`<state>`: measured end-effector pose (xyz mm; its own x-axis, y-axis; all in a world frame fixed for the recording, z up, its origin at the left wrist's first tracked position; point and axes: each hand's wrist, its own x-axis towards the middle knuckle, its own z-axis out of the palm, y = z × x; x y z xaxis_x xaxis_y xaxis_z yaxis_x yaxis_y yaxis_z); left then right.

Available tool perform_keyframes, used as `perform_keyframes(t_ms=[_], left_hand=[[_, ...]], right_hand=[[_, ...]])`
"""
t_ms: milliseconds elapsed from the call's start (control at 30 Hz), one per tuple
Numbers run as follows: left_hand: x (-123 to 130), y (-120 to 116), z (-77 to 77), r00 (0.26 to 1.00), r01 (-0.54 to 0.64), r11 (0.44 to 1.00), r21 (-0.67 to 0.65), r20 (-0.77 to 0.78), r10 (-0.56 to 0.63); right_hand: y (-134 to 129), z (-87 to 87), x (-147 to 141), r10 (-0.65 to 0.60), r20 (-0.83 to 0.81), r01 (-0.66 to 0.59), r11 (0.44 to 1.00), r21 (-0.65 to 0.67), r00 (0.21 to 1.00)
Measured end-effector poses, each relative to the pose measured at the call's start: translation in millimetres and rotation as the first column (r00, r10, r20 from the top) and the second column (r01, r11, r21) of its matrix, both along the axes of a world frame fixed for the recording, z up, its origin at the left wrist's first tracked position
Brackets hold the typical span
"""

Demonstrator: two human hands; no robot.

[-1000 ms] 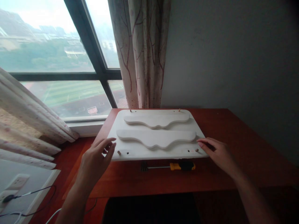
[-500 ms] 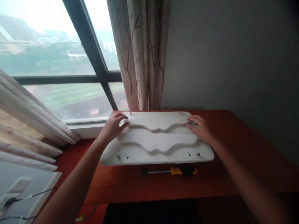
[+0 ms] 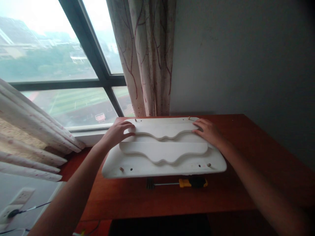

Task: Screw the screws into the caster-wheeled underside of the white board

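Note:
A large white board [image 3: 145, 168] with rounded corners lies on the red-brown table, with wooden pegs and small holes near its corners. On it rest two white panels with wavy front edges, a far one [image 3: 163, 128] and a near one [image 3: 163, 150]. My left hand [image 3: 122, 131] grips the left end of the far panel between thumb and fingers. At the opposite end, my right hand [image 3: 205, 129] holds the same panel, its thumb in front and fingers behind.
In front of the board, a yellow and black screwdriver [image 3: 193, 182] lies beside a bunch of dark screws [image 3: 150, 183] on the table [image 3: 246, 157]. A window and curtains [image 3: 154, 59] stand behind and left; a socket [image 3: 23, 196] is at lower left.
The camera view has shifted slightly. My right hand has moved a little inward on the far panel's right end, and the near panel and board appear slightly further left at their left ends.

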<state>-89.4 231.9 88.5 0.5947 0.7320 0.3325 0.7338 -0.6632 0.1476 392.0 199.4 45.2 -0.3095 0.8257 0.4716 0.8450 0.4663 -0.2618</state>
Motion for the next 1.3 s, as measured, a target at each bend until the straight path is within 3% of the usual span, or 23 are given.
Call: perform_keyframes(t_ms=[233,367,600,967,1133,1300], left_hand=[[-4,14,8.1,0.998,0.067,0.996,-0.066,0.0,-0.067],[-6,18,1.2,0.997,0.058,0.998,-0.039,0.048,-0.056],[-5,19,-10.5,0.995,-0.06,0.998,-0.017,0.08,0.061],[0,30,-19.3,0.988,-0.04,0.998,-0.039,0.15,0.046],[1,33,-11.6,0.985,-0.016,0.996,-0.085,0.168,0.03],[2,49,1.0,0.948,-0.062,0.989,-0.131,0.303,0.099]], right_hand=[[15,1.8,8,0.005,0.003,-0.005,1.0,-0.029,1.0],[25,-1.2,8,0.023,-0.02,-0.024,0.999,-0.037,1.0],[29,-4.3,3,0.052,-0.069,-0.054,0.998,-0.025,0.996],[34,-7.2,7,0.065,-0.171,-0.079,0.994,-0.074,0.983],[44,-3.7,9,0.043,-0.221,-0.059,0.996,-0.067,0.974],[62,10.8,10,-0.005,-0.26,-0.012,0.998,-0.063,0.966]])
